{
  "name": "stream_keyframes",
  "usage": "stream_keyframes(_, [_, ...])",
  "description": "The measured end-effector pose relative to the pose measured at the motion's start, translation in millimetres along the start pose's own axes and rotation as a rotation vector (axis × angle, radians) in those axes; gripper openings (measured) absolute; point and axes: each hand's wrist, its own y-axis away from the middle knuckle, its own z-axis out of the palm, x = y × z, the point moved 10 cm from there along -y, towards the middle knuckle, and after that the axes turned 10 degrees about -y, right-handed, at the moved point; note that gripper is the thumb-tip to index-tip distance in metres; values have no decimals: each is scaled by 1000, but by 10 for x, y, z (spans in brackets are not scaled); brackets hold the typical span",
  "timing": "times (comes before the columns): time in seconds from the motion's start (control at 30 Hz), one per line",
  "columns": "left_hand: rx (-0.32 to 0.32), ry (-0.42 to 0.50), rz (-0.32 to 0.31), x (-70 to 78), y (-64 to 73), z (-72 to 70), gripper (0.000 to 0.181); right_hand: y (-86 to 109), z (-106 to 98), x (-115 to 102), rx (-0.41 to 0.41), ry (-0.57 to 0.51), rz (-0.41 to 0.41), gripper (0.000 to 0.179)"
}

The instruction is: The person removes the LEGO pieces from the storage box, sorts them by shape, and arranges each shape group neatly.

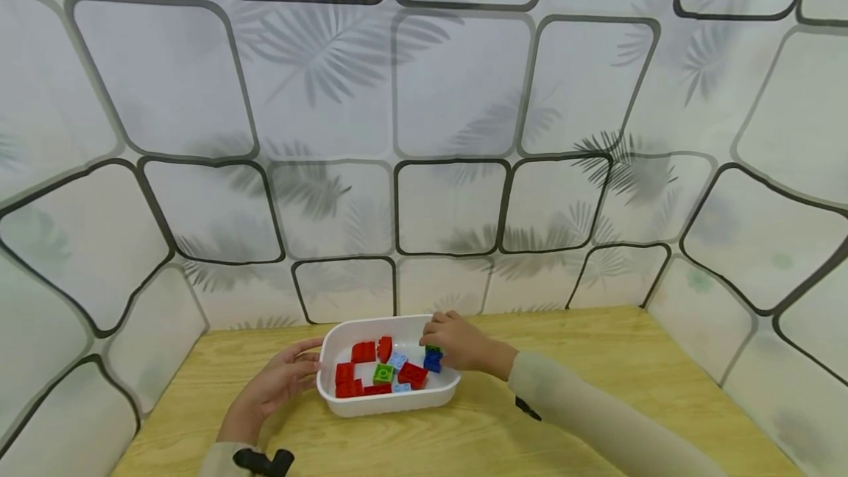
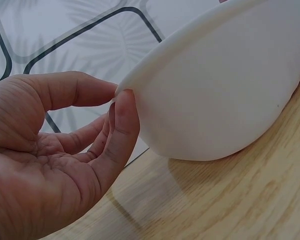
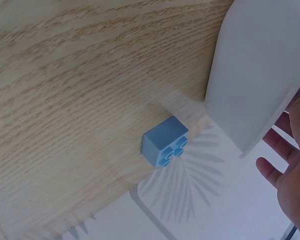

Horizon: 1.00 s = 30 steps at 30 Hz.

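A white plastic tub (image 1: 371,407) of toy building bricks stands on the table. My left hand (image 1: 286,377) pinches its left rim; in the left wrist view, thumb and fingers (image 2: 126,112) meet at the edge. My right hand (image 1: 457,341) reaches over the right rim with bent fingers, close to a green brick (image 1: 433,350) and a blue brick (image 1: 432,363). Its fingertips are hidden, so a hold on either brick cannot be made out. Also inside lie several red bricks (image 1: 412,375), a light green brick (image 1: 383,374) and light blue bricks (image 1: 397,361).
In the right wrist view, a light blue brick (image 3: 165,140) lies on the wooden table (image 3: 90,95), outside the tub and close to the patterned backdrop (image 3: 140,220). That backdrop encloses the table's back and sides.
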Motion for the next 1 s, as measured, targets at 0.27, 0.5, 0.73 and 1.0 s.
stream_keyframes(0.27, [-12,5,13,4,19,15,62,-41,75,-39,-60,6,-3,36])
stream_keyframes(0.5, [-24,-5,26,20,9,29,58,-57,117,-53,-84,54,-33,37])
stream_keyframes(0.73, [-5,-5,13,22,-18,11,61,-93,148,-37,-90,85,-47,39])
stream_keyframes(1.0, [-4,4,-2,-8,-6,-3,62,-130,180,-104,-142,118,-56,38])
